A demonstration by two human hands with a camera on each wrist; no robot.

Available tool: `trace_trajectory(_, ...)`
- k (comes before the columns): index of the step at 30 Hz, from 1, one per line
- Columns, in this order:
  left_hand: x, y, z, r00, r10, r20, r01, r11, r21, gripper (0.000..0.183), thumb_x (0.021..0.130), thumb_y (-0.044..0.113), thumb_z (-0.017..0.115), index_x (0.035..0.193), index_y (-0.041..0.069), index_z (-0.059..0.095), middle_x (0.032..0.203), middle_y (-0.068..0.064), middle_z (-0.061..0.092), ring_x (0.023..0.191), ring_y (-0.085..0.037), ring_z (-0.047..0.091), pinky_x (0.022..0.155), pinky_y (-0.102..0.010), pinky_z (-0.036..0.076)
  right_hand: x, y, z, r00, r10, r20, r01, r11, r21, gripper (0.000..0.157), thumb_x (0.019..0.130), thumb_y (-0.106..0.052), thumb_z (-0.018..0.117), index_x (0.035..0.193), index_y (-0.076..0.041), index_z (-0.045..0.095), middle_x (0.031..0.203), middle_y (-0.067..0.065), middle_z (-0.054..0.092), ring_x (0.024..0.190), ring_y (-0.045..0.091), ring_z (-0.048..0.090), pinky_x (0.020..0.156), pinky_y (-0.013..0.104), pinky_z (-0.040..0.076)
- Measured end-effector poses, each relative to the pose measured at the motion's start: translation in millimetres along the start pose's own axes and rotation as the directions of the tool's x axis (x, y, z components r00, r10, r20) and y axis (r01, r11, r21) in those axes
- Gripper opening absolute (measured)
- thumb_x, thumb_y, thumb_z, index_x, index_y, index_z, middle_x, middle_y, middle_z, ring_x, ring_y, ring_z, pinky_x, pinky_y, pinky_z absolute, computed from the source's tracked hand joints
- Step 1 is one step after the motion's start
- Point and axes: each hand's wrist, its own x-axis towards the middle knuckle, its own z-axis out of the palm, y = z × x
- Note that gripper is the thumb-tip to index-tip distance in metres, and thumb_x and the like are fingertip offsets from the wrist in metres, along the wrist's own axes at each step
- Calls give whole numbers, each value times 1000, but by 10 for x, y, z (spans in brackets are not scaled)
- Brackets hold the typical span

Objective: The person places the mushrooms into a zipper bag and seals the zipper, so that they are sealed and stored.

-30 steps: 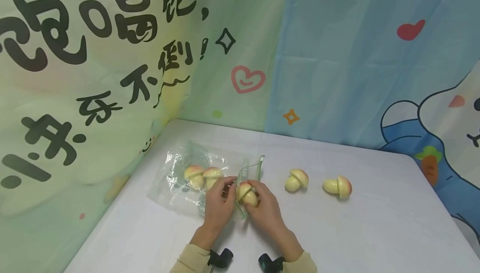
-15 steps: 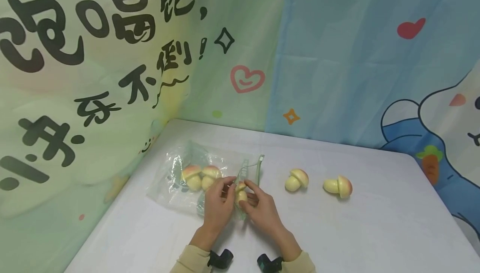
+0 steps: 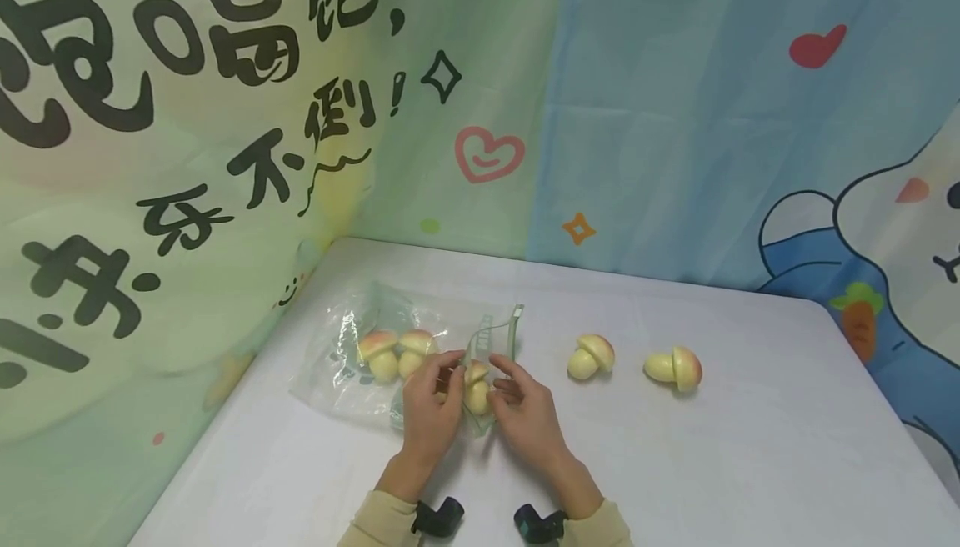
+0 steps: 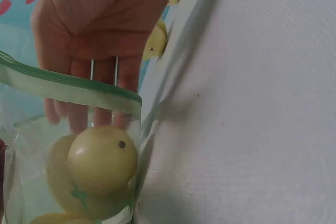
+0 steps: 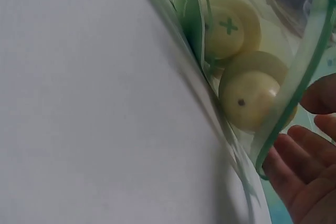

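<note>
Left hand (image 3: 429,415) pinches a crinkled clear bag (image 3: 345,388) of smooth mushrooms (image 3: 384,366); right hand (image 3: 531,419), thumb and fingers apart, adjoins its mouth. Loose mushrooms (image 3: 591,357) lie right.

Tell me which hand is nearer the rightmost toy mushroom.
Right. The right hand is left of that toy mushroom, by the zip bag; the left hand is farther left.

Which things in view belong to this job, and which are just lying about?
In the job:
clear bag
mushroom at its mouth
two mushrooms deeper inside
two loose mushrooms, probably
left hand
right hand

Just surroundings:
white table
printed backdrop
</note>
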Motion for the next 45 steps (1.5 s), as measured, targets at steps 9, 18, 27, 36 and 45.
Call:
trace_trajectory(9,22,80,0,999,-34,9,34,999,-24,23,78,-18,63,98,-7,66,82,-16,66,61,-23,62,52,-19,50,98,94,-333,885,-125,-449,82,990,-115,31,80,19,57,103,3,69,94,14,72,68,19,64,60,14,49)
trace_trajectory(18,-40,-21,-13,1000,-25,15,25,999,-43,21,84,-8,63,103,1,67,86,-8,67,65,-16,62,56,-16,50,154,471,-762,750,20,-661,-210,955,-209,39,77,4,65,116,0,63,121,20,51,116,33,46,93,42,38)
trace_trajectory(27,-22,-40,-21,1000,-5,9,6,999,-49,20,85,-8,61,103,0,66,87,-9,67,66,-16,61,58,-15,50,197,548,-816,879,161,-450,-301,918,-258,74,75,-9,77,143,-6,46,151,28,24,136,51,28,103,67,31)
trace_trajectory(36,14,-10,-31,999,-30,25,32,997,-65,19,86,-8,61,103,0,66,89,-8,68,70,-17,62,59,-17,51,223,563,-835,912,195,-362,-315,896,-312,84,73,-6,79,147,-4,37,150,28,27,137,48,29,106,64,30)
trace_trajectory(45,0,9,-36,999,-35,29,37,998,-54,19,86,-8,62,102,-1,67,88,-8,67,68,-17,62,58,-18,52,153,613,-842,901,220,-374,-346,885,-313,81,74,-3,76,144,-3,36,140,24,39,126,40,42,103,56,36)
